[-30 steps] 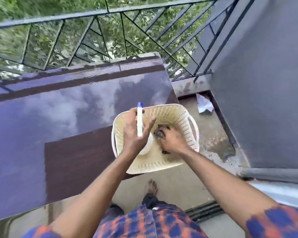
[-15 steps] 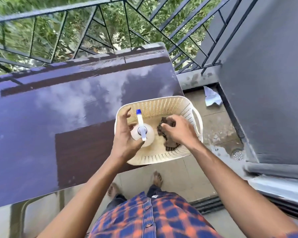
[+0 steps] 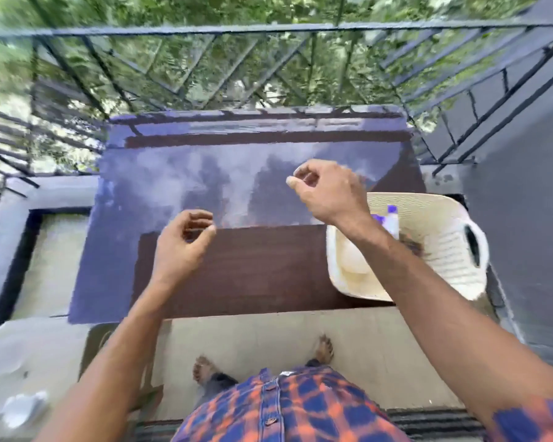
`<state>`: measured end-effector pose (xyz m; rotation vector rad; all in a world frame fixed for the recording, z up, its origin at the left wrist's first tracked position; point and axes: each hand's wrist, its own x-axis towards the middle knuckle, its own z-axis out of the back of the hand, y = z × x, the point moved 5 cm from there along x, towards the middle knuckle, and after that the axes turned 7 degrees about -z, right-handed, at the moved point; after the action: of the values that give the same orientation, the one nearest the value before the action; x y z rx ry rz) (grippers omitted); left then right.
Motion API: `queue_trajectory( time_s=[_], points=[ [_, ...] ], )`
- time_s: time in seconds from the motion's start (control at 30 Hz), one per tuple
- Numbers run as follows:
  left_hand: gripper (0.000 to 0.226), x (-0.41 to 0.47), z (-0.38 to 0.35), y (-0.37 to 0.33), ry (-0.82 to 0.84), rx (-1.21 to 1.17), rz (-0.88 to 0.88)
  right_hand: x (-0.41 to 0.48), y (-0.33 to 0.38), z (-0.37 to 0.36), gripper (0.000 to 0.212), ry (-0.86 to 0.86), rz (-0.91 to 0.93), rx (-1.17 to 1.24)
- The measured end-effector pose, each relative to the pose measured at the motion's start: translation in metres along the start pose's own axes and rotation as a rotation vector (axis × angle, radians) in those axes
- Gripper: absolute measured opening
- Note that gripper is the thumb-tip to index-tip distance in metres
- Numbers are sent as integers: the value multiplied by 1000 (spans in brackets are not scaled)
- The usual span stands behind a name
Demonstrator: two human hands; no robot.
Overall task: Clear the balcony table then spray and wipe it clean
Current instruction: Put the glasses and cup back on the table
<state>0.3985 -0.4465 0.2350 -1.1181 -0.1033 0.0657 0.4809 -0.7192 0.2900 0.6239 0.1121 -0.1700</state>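
The glossy dark brown balcony table fills the middle of the view and mirrors the sky. A cream perforated basket sits on its right end. Inside it lie the white spray bottle with a blue nozzle and a dark cloth, both partly hidden by my right forearm. My left hand hovers over the table's middle, fingers loosely curled and holding nothing. My right hand is raised above the table left of the basket, fingers curled and holding nothing.
A black metal railing with trees behind runs along the far side. A grey wall stands on the right. Crumpled white paper lies on the floor at lower left. My bare feet stand on the tiles before the table.
Both hands have left the basket, letting go of the spray bottle and the cloth, and moved left over the table. My view has swung left, putting the basket at the right.
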Motion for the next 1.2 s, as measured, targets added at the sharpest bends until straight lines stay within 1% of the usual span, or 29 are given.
queue_trajectory(
  time_s=[0.07,0.13,0.23,0.3,0.37,0.43,0.47,0.53,0.57,0.63,0.73,0.77,0.83,0.93,1.07,1.13,1.2],
  points=[
    [11,-20,53,40,-32,46,53,-3,40,-40,34,65,17,-25],
    [12,-45,107,85,-75,90,135,-13,81,-94,28,180,18,-24],
    [19,-95,172,158,-132,89,313,-47,132,-187,26,362,73,-119],
    [20,-135,210,204,-195,86,468,-82,168,-250,24,503,133,-211],
    [19,-178,231,250,-230,72,614,-115,197,-298,22,606,209,-280],
    [9,-220,245,301,-292,-14,767,-147,224,-342,23,719,282,-344],
    [8,-247,246,343,-325,-60,851,-163,238,-364,23,780,331,-378],
    [21,-294,238,398,-376,-154,957,-189,257,-397,23,879,425,-442],
    [25,-313,234,408,-403,-187,1018,-202,264,-415,25,925,468,-470],
    [28,-339,228,402,-449,-242,1133,-222,275,-444,29,1002,551,-531],
    [18,-361,223,387,-522,-270,1251,-242,285,-482,33,1105,665,-609],
    [16,-370,221,392,-554,-266,1286,-247,287,-496,33,1143,699,-639],
    [13,-376,226,393,-655,-253,1305,-253,293,-521,33,1195,764,-692],
    [16,-365,249,376,-770,-204,1318,-254,303,-553,39,1233,822,-766],
    [38,-358,300,390,-856,-117,1336,-250,336,-604,61,1222,829,-805],
    [58,-354,332,407,-888,-83,1334,-253,363,-636,65,1199,848,-768],
    [73,-347,362,423,-897,-60,1314,-259,393,-666,69,1161,854,-711]
  ],
)
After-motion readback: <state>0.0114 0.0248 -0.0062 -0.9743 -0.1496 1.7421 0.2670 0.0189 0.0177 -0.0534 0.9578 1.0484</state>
